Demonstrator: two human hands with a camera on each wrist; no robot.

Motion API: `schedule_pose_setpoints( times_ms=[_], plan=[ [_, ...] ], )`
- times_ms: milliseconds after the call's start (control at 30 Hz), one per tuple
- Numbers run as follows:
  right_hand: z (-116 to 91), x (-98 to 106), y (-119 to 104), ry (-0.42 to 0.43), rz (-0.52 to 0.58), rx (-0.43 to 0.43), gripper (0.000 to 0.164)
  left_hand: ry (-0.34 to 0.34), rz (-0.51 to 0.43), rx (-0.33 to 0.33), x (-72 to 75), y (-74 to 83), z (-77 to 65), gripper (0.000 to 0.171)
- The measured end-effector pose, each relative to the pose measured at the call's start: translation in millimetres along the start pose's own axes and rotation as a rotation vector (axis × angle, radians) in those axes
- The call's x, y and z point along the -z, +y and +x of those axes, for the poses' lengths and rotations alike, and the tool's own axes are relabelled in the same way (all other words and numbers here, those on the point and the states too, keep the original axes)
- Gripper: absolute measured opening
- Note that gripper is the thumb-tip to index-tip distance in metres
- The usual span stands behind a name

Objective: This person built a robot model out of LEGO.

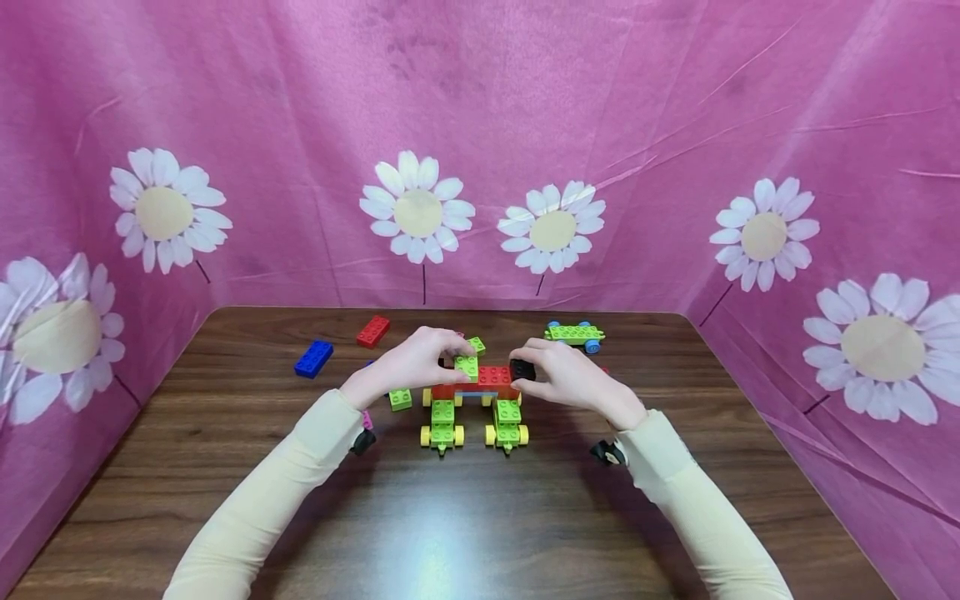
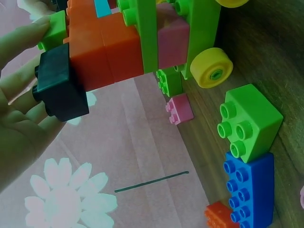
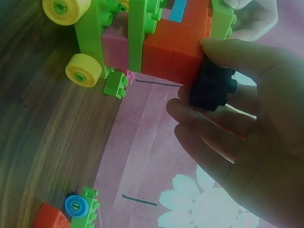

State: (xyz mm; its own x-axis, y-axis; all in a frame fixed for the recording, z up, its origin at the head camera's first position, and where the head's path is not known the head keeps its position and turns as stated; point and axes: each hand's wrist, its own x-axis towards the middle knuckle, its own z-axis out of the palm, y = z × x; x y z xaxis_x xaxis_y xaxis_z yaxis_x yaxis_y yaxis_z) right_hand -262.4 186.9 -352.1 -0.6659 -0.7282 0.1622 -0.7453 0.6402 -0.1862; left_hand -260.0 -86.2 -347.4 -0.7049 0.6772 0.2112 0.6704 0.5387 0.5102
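- Near the middle of the wooden table (image 1: pixel 435 542) we find a toy build (image 1: pixel 495 385), with red bricks (image 3: pixel 161 52) along its top, green pieces (image 1: pixel 507 411) below and yellow wheels (image 3: pixel 83 70) at its foot.
- On its left, we see the left hand (image 1: pixel 415 358) pinching a light-green brick (image 1: pixel 466 367) at the top of the red bricks; some fingertips are hidden, and we cannot tell whether the studs are fully joined.
- Just in front of that hand's fingers, we make out a black block (image 2: pixel 61 83) at the left end of the red bricks.
- On the right, we see the right hand (image 1: pixel 566 379) pinching a black brick (image 3: pixel 209 88) between thumb and fingers, at the right end of the red bricks.
- Around the build we count loose pieces: a blue brick (image 1: pixel 313 358) and a red brick (image 1: pixel 372 332) toward the far left, a small green brick (image 1: pixel 400 400) near the left forearm, and a pink brick (image 2: pixel 179 109) lying beyond the build.
- Beyond the right hand we see a green wheeled base (image 1: pixel 574 335) with blue wheels (image 1: pixel 592 346).
- Behind everything we have a pink cloth (image 1: pixel 480 100) printed with white daisies (image 1: pixel 417 212); both arms wear pale sleeves (image 1: pixel 285 483).
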Motion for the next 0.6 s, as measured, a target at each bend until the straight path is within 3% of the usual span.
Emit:
schedule_pose_setpoints(
  times_ms=[233,600],
  plan=[
    [0.2,-0.8,-1.0,0.004,-0.007,-0.004,0.038,-0.007,-0.032,0.057,-2.7,-0.9,-0.2,0.033],
    [0.1,0.6,-2.7,0.007,-0.006,-0.002,0.038,0.003,0.004,0.066,-3.3,3.7,0.7,0.031]
  ],
)
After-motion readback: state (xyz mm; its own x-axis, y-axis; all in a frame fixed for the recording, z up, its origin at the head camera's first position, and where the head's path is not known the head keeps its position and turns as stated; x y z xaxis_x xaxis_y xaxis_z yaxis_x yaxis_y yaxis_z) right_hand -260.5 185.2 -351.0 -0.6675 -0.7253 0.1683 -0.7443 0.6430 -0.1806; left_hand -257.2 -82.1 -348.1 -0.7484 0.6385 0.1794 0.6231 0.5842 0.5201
